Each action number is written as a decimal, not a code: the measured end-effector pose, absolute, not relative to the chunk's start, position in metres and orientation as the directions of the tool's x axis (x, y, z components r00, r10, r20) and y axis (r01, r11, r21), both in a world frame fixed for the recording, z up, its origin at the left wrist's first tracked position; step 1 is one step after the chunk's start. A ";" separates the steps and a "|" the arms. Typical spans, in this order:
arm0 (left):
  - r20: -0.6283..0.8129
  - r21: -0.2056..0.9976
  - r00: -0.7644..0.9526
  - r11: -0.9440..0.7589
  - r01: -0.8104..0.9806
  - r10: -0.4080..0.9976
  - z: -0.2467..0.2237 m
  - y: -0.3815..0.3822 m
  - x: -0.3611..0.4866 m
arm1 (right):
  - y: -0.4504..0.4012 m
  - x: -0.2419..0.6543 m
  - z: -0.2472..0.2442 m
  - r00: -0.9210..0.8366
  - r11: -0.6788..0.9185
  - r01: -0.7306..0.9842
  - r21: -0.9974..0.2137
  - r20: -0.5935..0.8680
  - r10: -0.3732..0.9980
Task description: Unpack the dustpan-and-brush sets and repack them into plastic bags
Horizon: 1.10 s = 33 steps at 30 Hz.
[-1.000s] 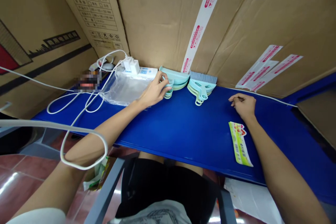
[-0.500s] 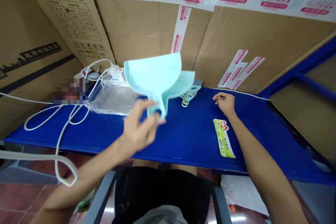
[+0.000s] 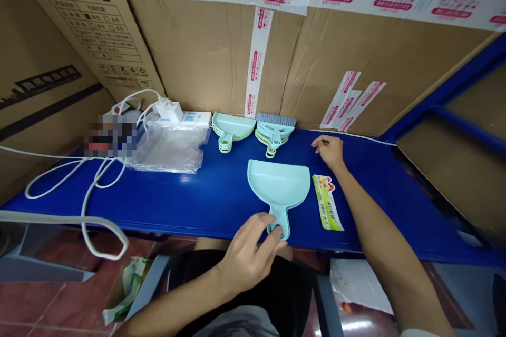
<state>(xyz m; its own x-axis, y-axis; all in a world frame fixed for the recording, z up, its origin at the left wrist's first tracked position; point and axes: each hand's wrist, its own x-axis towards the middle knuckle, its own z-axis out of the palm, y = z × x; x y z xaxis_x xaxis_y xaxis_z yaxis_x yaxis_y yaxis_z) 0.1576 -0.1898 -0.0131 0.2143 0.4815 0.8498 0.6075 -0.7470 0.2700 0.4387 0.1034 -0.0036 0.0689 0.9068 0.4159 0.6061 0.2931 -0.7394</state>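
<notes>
Dustpans (image 3: 279, 181) in left hand (image 3: 247, 258); packet (image 3: 328, 204) alongside

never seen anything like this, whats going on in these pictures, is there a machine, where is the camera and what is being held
There is no machine here: these are a person's two bare hands, seen by a camera worn on the head, looking forward and down. The left hand holds a light-blue dustpan by the ring of its handle, near the front edge of a blue table. The right hand is loosely curled, with nothing visible in it. Near it lies a yellow-green packet. Toward the back are stacked dustpans, stacked brushes, a clear plastic bag and a white power strip. Cardboard stands behind. One patch at left is blurred out.
</notes>
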 end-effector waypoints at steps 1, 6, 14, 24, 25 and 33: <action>0.855 0.295 0.190 -0.753 0.588 0.483 -0.008 -0.192 0.155 | 0.104 0.439 -0.004 0.064 0.295 0.608 -0.738 0.415 0.907; 0.851 0.276 0.168 -0.696 0.662 0.497 0.001 -0.220 0.118 | 0.106 0.440 -0.004 -0.005 0.318 0.615 -0.722 0.399 0.917; 0.740 0.276 0.152 -0.502 0.820 0.656 -0.037 -0.247 0.046 | 0.065 0.394 0.027 -0.577 0.605 0.581 -0.543 0.249 0.778; 0.741 0.180 0.256 -0.551 0.815 0.620 -0.024 -0.223 0.069 | 0.049 0.398 0.029 -0.701 0.561 0.601 -0.569 -0.038 0.712; 0.735 0.180 0.261 -0.552 0.815 0.626 -0.026 -0.219 0.069 | 0.049 0.399 0.030 -0.702 0.558 0.599 -0.574 -0.040 0.711; 0.721 0.164 0.274 -0.542 0.825 0.636 -0.010 -0.206 0.040 | 0.047 0.396 0.033 -0.703 0.550 0.594 -0.587 -0.046 0.709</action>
